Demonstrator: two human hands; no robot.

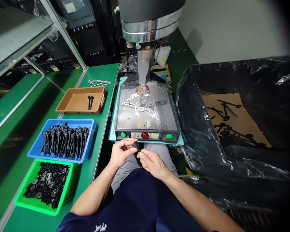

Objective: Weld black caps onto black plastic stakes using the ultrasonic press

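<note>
Navy shirt [140, 199] nearest, your left hand [120, 153] and right hand [152, 162] were close together, both pinched on a black tapered part [135, 145] just short of the press [144, 67] and its red push button [144, 135]; light, opposed pressure probably steadied it best.

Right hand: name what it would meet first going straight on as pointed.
The right hand would first meet the black bolt-like part it holds, then probably the left hand; depth is unclear.

Beyond the green table [101, 125] stand dark boxes [87, 38], seemingly stacked; right of it, green floor [183, 59] meets a pale wall [224, 29].
</note>
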